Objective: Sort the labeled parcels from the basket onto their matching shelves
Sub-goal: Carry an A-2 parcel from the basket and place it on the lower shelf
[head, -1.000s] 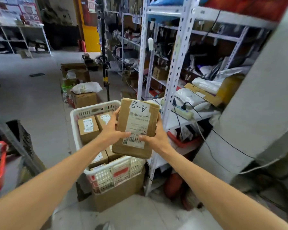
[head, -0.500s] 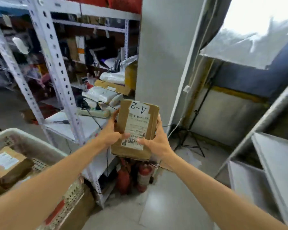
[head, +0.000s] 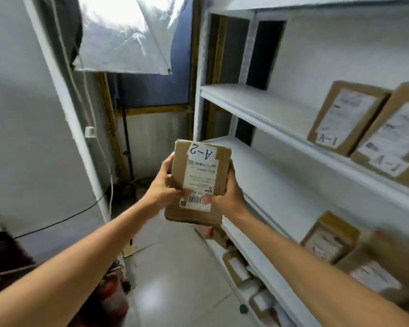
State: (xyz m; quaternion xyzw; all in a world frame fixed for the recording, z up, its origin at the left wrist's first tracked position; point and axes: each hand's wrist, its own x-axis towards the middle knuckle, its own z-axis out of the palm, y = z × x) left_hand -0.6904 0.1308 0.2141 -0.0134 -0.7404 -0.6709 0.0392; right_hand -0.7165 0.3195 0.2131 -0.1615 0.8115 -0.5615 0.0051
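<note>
I hold a brown cardboard parcel [head: 198, 182] with a white shipping label and a tag reading "A-2" in front of me, at the left end of a white shelf rack [head: 257, 114]. My left hand [head: 163, 185] grips its left side, thumb over the barcode. My right hand [head: 227, 194] grips its right side. On the upper shelf at the right stand two parcels tagged "A-1" [head: 345, 119]. The shelf below [head: 281, 185] is bare at its left and carries more parcels [head: 328, 239] at its right. The basket is out of view.
A grey wall [head: 21, 138] with a white pipe and cables closes the left side. A reflective sheet [head: 121, 36] hangs at the back above a stand. Red fire extinguishers [head: 111, 300] sit low left. Small parcels [head: 239, 267] lie on the bottom shelf. Pale tiled floor runs between.
The view has swung right from the basket and the cluttered rack to the white shelf rack. Both hands keep the same hold on the A-2 parcel.
</note>
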